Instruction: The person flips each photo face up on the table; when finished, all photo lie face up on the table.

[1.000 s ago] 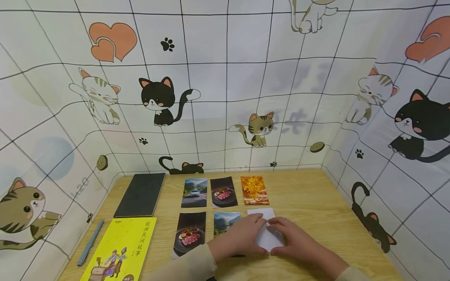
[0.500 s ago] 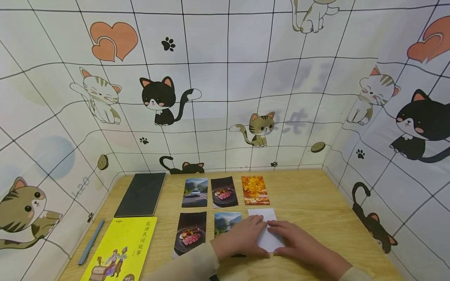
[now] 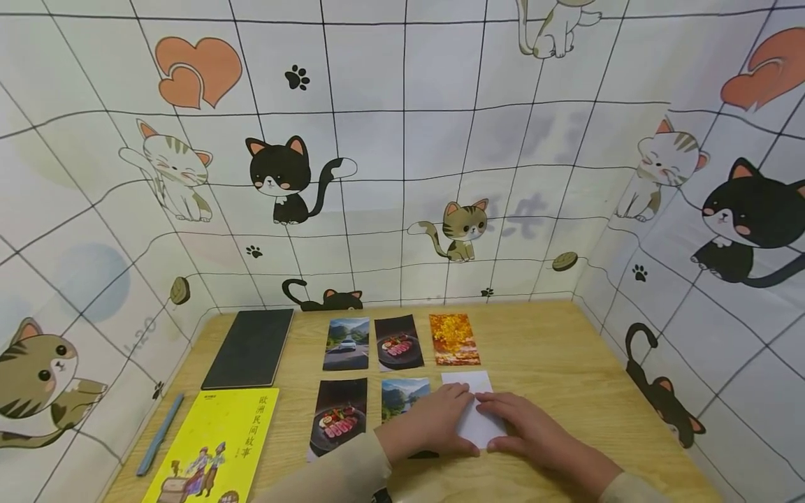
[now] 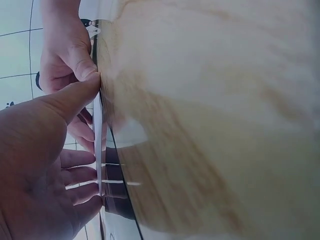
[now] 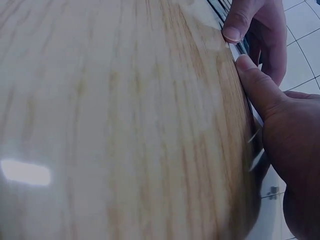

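A blank white card [image 3: 476, 416] lies flat on the wooden table in the head view, between my two hands. My left hand [image 3: 434, 423] rests on its left side, with fingertips and thumb touching it. On the right side my right hand [image 3: 528, 433] does the same, its fingers lightly bent. The two thumbs come close together at the card's near edge, also in both wrist views. My left forearm and hand partly cover a landscape photo card [image 3: 402, 397]. To its left lies a photo card of sliced meat [image 3: 339, 423].
Behind lie a car photo card [image 3: 346, 344], another meat card [image 3: 400, 342] and an autumn-leaf card [image 3: 454, 340]. At left are a black notebook [image 3: 248, 349], a yellow book [image 3: 216, 440] and a blue-grey pen [image 3: 160, 434]. Cat-patterned sheeting [image 3: 371, 140] encloses the table [image 3: 541, 349].
My right thumb has moved slightly away from the left thumb since one second ago. The card and both hands otherwise stay in place; the head view shifts a little.
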`<action>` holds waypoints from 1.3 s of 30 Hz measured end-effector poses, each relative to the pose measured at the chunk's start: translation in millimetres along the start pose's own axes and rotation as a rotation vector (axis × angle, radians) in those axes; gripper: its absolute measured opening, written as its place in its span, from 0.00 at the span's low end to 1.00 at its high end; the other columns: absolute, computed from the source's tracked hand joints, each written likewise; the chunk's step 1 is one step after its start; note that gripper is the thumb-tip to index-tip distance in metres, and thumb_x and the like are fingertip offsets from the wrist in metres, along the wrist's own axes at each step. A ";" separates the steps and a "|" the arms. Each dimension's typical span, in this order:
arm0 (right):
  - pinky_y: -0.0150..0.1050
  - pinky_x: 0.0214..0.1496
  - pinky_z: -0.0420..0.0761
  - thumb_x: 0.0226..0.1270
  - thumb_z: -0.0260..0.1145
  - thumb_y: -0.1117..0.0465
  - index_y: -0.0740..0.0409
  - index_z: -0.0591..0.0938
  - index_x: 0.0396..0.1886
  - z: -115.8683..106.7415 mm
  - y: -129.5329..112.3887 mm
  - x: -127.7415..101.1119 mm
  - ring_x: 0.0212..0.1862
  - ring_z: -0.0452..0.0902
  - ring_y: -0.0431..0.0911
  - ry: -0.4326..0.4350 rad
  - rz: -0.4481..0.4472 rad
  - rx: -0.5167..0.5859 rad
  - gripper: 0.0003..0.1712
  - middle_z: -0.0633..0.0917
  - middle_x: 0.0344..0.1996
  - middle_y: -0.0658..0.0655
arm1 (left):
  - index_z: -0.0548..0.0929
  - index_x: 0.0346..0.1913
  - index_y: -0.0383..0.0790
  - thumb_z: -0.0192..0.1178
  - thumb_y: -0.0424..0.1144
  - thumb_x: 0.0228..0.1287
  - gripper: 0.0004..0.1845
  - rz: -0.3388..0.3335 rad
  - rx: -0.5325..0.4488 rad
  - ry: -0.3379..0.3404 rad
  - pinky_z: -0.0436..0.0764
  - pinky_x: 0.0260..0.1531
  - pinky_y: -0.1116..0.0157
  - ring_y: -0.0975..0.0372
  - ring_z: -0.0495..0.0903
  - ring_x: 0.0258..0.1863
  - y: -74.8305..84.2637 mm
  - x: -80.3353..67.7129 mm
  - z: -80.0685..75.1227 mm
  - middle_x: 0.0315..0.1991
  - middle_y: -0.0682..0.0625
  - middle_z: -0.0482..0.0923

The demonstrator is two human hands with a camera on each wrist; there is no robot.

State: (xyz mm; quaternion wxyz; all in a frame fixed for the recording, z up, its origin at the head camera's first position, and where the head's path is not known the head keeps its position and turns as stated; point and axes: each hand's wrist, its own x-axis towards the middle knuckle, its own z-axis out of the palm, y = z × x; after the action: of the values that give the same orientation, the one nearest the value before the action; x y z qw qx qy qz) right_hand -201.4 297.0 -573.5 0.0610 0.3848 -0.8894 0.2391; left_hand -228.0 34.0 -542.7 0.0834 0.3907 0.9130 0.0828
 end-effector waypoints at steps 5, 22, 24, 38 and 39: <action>0.58 0.65 0.83 0.77 0.76 0.47 0.54 0.84 0.72 3.8 6.1 1.5 0.69 0.81 0.54 0.035 -0.014 -0.023 0.30 0.83 0.72 0.53 | 0.71 0.83 0.44 0.73 0.74 0.63 0.54 0.023 0.001 0.007 0.72 0.76 0.61 0.58 0.67 0.81 -1.2 0.3 1.0 0.83 0.49 0.68; 0.44 0.74 0.77 0.74 0.77 0.44 0.57 0.75 0.81 -5.9 6.4 -3.1 0.73 0.75 0.56 -0.055 0.027 0.104 0.43 0.77 0.77 0.58 | 0.69 0.85 0.45 0.70 0.73 0.66 0.54 0.025 0.037 0.013 0.73 0.76 0.59 0.56 0.65 0.83 3.7 3.0 4.2 0.84 0.49 0.66; 0.45 0.73 0.78 0.74 0.77 0.45 0.58 0.75 0.81 -4.6 6.8 -2.5 0.73 0.76 0.56 -0.041 0.009 0.091 0.43 0.78 0.77 0.58 | 0.68 0.85 0.45 0.71 0.73 0.67 0.54 0.024 0.039 0.009 0.73 0.76 0.59 0.56 0.65 0.83 3.3 2.6 3.3 0.85 0.50 0.66; 0.49 0.72 0.79 0.76 0.76 0.46 0.57 0.77 0.80 -2.5 4.2 0.8 0.73 0.76 0.57 -0.043 0.003 0.080 0.40 0.77 0.77 0.57 | 0.69 0.85 0.46 0.75 0.71 0.63 0.55 0.016 -0.039 -0.002 0.72 0.76 0.58 0.56 0.67 0.82 -1.2 1.0 -0.2 0.84 0.51 0.68; 0.48 0.72 0.79 0.76 0.76 0.46 0.57 0.77 0.80 -2.6 4.0 0.6 0.73 0.76 0.57 -0.042 0.002 0.080 0.39 0.77 0.77 0.57 | 0.69 0.85 0.47 0.75 0.71 0.63 0.55 0.015 -0.041 -0.003 0.72 0.76 0.58 0.56 0.67 0.82 -1.4 1.4 0.3 0.83 0.51 0.68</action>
State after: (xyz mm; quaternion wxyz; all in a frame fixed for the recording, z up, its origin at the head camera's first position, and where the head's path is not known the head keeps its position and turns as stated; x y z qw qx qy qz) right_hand -204.9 300.2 -572.6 0.0264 0.3908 -0.8807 0.2664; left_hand -229.9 34.0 -543.4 0.0923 0.3959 0.9080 0.1014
